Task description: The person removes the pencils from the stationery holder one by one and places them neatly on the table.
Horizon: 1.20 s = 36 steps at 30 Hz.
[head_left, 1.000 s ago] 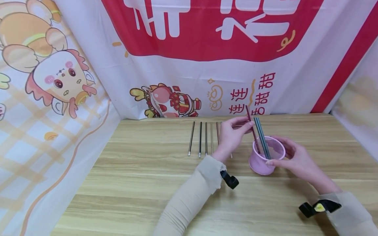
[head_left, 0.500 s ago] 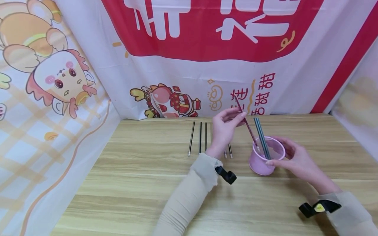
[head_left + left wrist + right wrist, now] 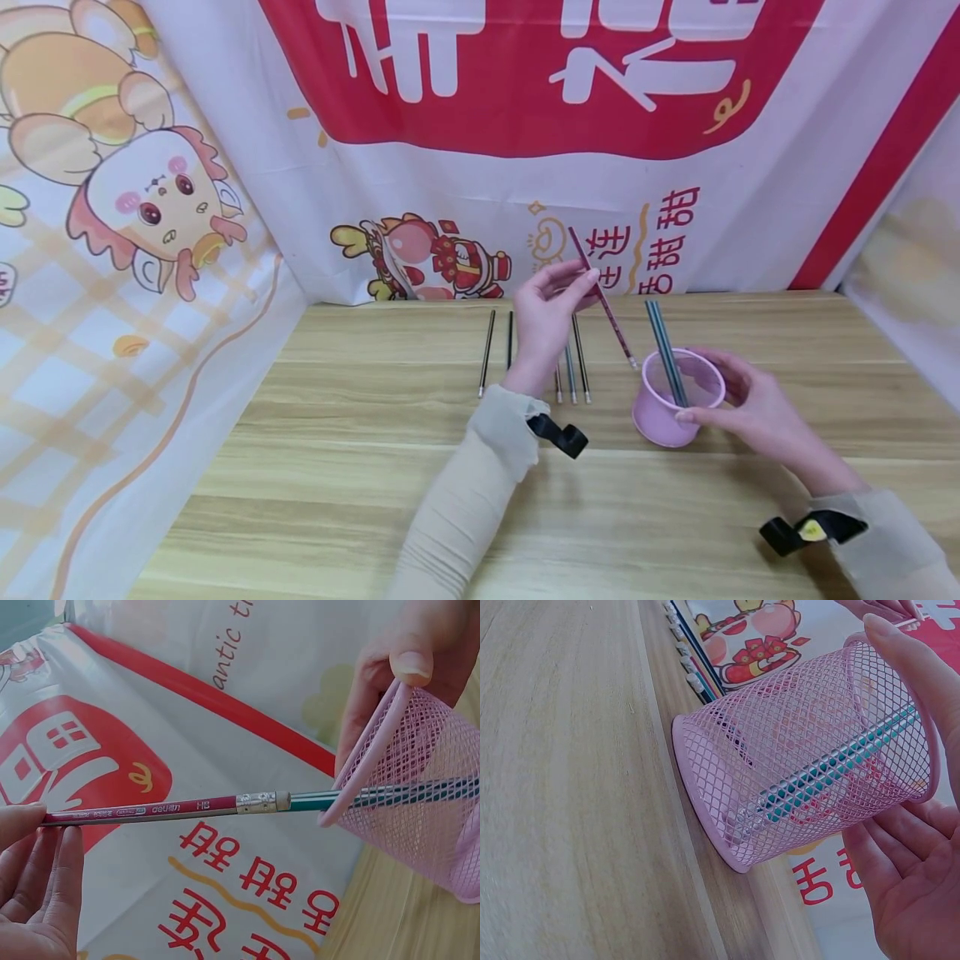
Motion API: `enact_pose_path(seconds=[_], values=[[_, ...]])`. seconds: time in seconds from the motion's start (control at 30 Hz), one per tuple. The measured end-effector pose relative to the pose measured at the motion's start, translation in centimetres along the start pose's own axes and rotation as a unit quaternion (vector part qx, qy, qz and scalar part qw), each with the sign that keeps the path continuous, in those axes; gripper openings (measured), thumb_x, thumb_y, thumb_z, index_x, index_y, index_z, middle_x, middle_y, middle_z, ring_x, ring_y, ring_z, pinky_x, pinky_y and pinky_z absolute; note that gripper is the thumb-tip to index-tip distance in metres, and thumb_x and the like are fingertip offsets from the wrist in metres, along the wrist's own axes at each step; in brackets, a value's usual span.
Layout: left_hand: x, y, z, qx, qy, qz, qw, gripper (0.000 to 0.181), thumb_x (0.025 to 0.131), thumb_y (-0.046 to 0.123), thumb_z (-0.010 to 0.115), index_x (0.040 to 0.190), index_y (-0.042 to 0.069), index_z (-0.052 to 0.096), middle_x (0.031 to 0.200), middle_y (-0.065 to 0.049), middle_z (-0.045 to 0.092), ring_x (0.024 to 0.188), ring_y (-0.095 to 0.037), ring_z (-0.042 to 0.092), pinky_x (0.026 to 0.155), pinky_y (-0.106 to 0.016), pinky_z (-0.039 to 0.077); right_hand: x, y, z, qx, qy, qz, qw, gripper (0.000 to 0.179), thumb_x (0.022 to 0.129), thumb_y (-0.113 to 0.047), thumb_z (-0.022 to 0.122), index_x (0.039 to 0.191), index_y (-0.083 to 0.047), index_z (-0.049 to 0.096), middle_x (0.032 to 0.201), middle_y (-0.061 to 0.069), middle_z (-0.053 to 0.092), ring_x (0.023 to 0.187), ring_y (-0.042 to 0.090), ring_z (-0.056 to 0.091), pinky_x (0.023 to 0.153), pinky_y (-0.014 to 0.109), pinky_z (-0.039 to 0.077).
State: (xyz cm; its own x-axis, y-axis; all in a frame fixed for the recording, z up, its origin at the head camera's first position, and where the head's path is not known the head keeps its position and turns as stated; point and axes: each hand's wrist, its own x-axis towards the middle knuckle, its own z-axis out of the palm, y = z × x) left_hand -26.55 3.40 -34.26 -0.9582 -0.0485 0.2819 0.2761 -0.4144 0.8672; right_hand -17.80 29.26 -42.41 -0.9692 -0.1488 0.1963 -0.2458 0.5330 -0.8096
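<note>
A dark red pencil [image 3: 617, 327] is pinched between the thumb and fingers of my left hand [image 3: 542, 325]. It slants over the table, its eraser end low and left of the cup's rim. The left wrist view shows "HB" on the pencil's barrel [image 3: 161, 810] and a silver ferrule. My right hand [image 3: 757, 410] grips the pink mesh pencil cup [image 3: 660, 427] at its rim, thumb in front and fingers behind. Two teal pencils [image 3: 664, 350] lean inside it. In the right wrist view the teal pencils [image 3: 840, 766] rest eraser end down near the base.
Several pencils lie in a row on the wooden table [image 3: 337, 467], left of the cup; among them are a black pencil [image 3: 487, 354] at the left end and another dark pencil [image 3: 582, 360] at the right. My left hand hides some. A printed cloth [image 3: 487, 183] hangs behind.
My left hand has drawn the red pencil out of the cup and moved left with it, uncovering pencils at the row's right end. My right hand and the cup have stayed put.
</note>
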Motion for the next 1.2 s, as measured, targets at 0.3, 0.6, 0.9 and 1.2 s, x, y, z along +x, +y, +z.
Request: enact_pose_path(seconds=[0.3, 0.6, 0.9, 1.2], values=[[0.4, 0.3, -1.8, 0.019, 0.004, 0.002, 0.9998, 0.025, 0.086, 0.006, 0.082, 0.109, 0.000, 0.073, 0.099, -0.012, 0.074, 0.086, -0.026, 0.074, 0.079, -0.039, 0.063, 0.0, 0.0, 0.0, 0.003, 0.001, -0.003, 1.0000, 0.080, 0.082, -0.022, 0.089, 0.149, -0.011, 0.048, 0.139, 0.015, 0.056, 0.117, 0.003, 0.051, 0.090, 0.004, 0.042], [1.1, 0.0, -4.5, 0.055, 0.014, 0.016, 0.9983, 0.024, 0.087, 0.009, 0.082, 0.109, 0.001, 0.074, 0.100, -0.012, 0.074, 0.087, -0.026, 0.073, 0.078, -0.038, 0.063, 0.0, 0.1, 0.0, 0.006, 0.000, -0.002, 1.0000, 0.079, 0.082, -0.021, 0.089, 0.149, -0.011, 0.048, 0.140, 0.015, 0.056, 0.117, 0.004, 0.051, 0.089, 0.005, 0.043], [1.6, 0.3, -7.0, 0.092, 0.023, 0.020, 0.9953, 0.026, 0.088, 0.012, 0.082, 0.111, 0.002, 0.074, 0.102, -0.012, 0.073, 0.089, -0.027, 0.072, 0.080, -0.038, 0.062, 0.0, 0.1, 0.0, 0.008, -0.001, -0.001, 1.0000, 0.080, 0.082, -0.021, 0.089, 0.149, -0.010, 0.047, 0.139, 0.015, 0.056, 0.116, 0.004, 0.052, 0.089, 0.005, 0.043], [2.4, 1.0, -9.3, 0.110, 0.033, 0.025, 0.9931, 0.025, 0.088, 0.011, 0.082, 0.110, 0.002, 0.075, 0.100, -0.013, 0.075, 0.089, -0.026, 0.072, 0.079, -0.038, 0.062, 0.1, 0.1, 0.0, 0.011, -0.001, 0.000, 0.9999, 0.079, 0.082, -0.021, 0.089, 0.149, -0.010, 0.048, 0.139, 0.015, 0.057, 0.116, 0.005, 0.053, 0.089, 0.006, 0.043]])
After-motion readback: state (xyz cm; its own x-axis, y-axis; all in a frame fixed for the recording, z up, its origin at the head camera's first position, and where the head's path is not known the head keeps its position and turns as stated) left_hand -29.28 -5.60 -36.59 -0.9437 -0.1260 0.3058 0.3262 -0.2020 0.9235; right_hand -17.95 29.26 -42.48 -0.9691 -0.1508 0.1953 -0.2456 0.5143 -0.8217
